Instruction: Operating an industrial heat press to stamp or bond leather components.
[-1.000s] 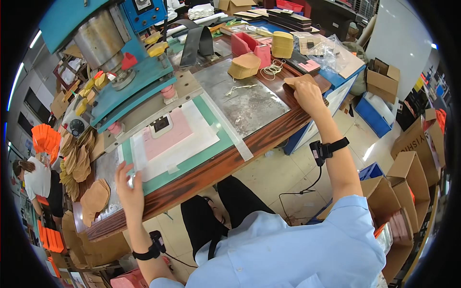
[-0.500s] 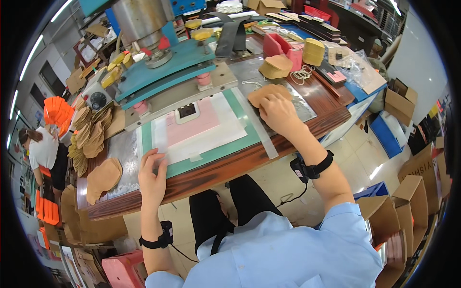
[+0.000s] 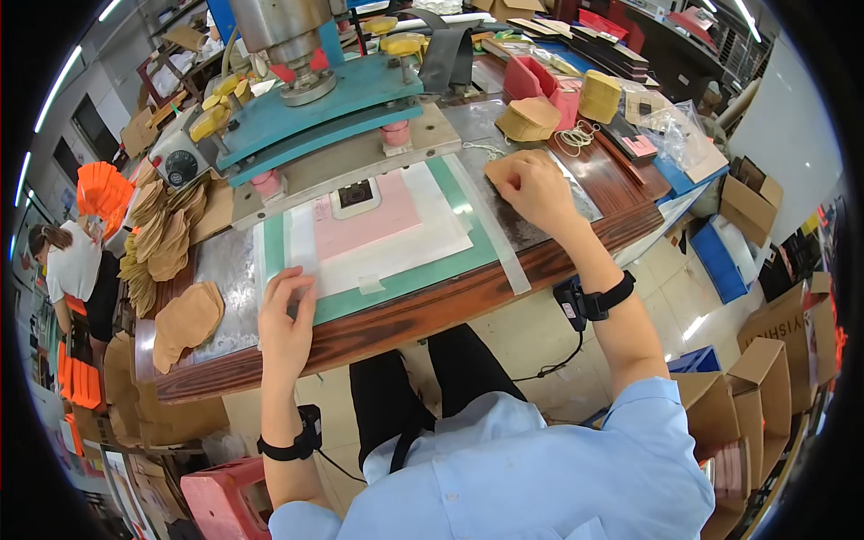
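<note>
Glossy wood-grain table edge [image 3: 432,310], dull metal sheet [image 3: 225,270], matt green mat [image 3: 423,270], perhaps leather tan pieces [image 3: 184,319].

Press head [image 3: 297,54] blocks rear; pink sheet [image 3: 364,225] between hands lies open.

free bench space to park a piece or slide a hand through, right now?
Bare metal plate between the tan stack and the green mat, beside the left hand. Wood front edge is bare. Crowded: back right, behind the right hand, and the far left piles.
</note>
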### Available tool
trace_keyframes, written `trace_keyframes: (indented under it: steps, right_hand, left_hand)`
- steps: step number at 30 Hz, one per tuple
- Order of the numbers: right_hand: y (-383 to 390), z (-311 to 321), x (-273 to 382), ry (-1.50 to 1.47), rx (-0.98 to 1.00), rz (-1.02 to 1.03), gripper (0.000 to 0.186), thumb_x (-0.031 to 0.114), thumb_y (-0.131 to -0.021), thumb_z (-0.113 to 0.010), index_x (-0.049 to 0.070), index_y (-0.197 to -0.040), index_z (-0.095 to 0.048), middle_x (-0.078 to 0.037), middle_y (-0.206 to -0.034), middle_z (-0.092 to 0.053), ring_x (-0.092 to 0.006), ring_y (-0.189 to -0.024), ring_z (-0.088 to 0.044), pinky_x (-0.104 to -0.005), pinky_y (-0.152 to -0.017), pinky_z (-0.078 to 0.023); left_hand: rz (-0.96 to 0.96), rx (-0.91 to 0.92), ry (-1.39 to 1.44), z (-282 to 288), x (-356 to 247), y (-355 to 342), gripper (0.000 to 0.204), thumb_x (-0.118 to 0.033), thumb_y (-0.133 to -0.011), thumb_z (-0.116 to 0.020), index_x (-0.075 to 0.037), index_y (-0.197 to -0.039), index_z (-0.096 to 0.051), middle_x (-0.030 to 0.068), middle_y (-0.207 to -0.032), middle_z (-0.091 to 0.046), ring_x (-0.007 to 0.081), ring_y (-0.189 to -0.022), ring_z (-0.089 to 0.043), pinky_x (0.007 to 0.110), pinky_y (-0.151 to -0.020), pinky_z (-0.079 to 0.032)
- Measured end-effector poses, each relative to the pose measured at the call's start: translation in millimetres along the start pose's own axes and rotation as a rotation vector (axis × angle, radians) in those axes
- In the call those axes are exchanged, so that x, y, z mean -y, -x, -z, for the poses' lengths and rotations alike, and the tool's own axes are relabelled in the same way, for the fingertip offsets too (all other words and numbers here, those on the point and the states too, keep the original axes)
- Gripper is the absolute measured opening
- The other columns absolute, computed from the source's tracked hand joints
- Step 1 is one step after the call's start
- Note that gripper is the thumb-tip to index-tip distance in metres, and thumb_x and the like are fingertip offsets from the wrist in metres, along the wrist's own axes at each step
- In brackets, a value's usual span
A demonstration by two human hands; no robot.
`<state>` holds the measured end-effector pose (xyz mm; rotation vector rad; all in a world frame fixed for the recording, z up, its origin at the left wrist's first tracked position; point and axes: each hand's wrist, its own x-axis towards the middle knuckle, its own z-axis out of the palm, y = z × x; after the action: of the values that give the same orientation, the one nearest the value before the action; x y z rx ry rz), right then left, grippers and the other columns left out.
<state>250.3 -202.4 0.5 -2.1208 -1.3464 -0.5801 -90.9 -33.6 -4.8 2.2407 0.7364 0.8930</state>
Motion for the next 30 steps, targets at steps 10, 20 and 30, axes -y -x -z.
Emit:
trace_keyframes:
  steps: [10, 20, 30]
  right_hand:
    - [-5.6, 6.8, 2.4, -0.202, 0.118, -0.306, 0.019, 0.018, -0.084, -0.059, -0.001, -0.085, -0.061, -0.014, -0.084, -0.064, -0.0207, -0.078, -0.062, -0.0316, -0.07, -0.047]
    - [7.9, -12.6, 121.6, -0.547, 0.42, 0.283, 0.023, 0.019, -0.089, -0.053, 0.0, -0.101, -0.056, -0.017, -0.093, -0.062, -0.0329, -0.088, -0.059, -0.0384, -0.076, -0.046]
    - [16.7, -5.5, 89.9, -0.287, 0.403, 0.598, 0.03, 0.014, -0.087, -0.051, -0.007, -0.109, -0.053, -0.019, -0.116, -0.053, -0.0331, -0.11, -0.05, -0.0381, -0.094, -0.04]
  left_hand:
    - [-0.119, -0.062, -0.07, 0.1, 8.0, -0.8, 0.014, -0.006, -0.083, -0.058, -0.002, -0.096, -0.06, 0.0122, -0.107, -0.059, 0.021, -0.085, -0.058, 0.028, -0.077, -0.045]
    - [-0.13, 0.329, -0.047, 7.3, -31.6, 8.6, 0.022, -0.012, -0.085, -0.059, -0.002, -0.104, -0.057, 0.0139, -0.112, -0.058, 0.0261, -0.101, -0.056, 0.033, -0.087, -0.043]
    - [-0.523, 0.283, -0.49, -62.3, -38.9, -17.3, 0.055, -0.039, -0.087, -0.053, 0.0, -0.125, -0.045, 0.0195, -0.129, -0.046, 0.0332, -0.121, -0.042, 0.04, -0.103, -0.032]
